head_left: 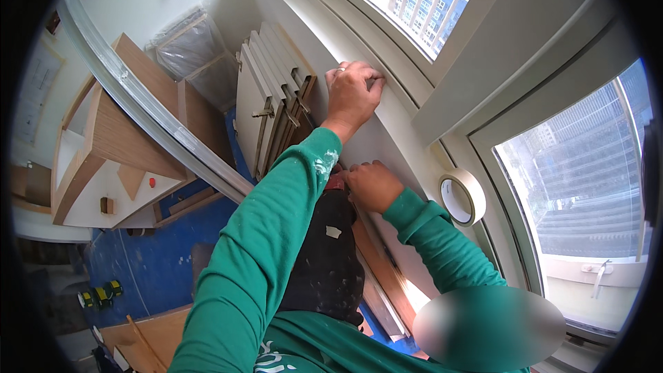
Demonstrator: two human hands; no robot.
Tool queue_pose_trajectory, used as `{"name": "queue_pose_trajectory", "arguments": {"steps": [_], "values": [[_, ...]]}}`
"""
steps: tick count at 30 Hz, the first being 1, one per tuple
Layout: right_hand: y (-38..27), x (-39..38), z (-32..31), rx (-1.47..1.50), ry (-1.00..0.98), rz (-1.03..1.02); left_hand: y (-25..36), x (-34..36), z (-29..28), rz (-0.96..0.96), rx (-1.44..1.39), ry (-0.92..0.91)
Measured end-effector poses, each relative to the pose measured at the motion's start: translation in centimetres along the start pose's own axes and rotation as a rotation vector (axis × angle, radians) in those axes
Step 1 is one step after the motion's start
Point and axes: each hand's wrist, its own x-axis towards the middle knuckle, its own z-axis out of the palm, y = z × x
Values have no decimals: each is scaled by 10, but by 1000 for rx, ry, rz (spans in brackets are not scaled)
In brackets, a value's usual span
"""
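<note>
My left hand (355, 94) rests against the white window sill (395, 121), knuckles up and fingers bent together. Whatever lies under those fingertips is hidden. Lower down, beside the wall below the sill, my right hand (373, 185) is closed, its fingers curled in. A small dark red thing (335, 182) shows just left of it; I cannot make out what it is or whether the hand grips it. A roll of cream masking tape (463, 197) is by the window frame, past my right wrist. Both green sleeves are in view, the left cuff marked with white smears.
Several white panels (257, 107) with metal fittings lean against the wall ahead. Left of a curved metal rail (162, 124) stands wood-toned furniture (131, 128). A plastic-wrapped object (190, 48) is farther back. Blue sheeting (148, 269) covers the floor, with a yellow-and-black tool (101, 295) on it.
</note>
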Motion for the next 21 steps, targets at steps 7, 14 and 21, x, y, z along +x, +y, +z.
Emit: {"name": "queue_pose_trajectory", "arguments": {"steps": [7,14,21], "values": [[-1,2,0,8,-59,24,-3,-3,9,-18,25,66],[3,-1,1,37,-37,17,5,-6,10,38,17,66],[-1,7,-5,7,-182,41,-5,2,7,16,37,30]]}}
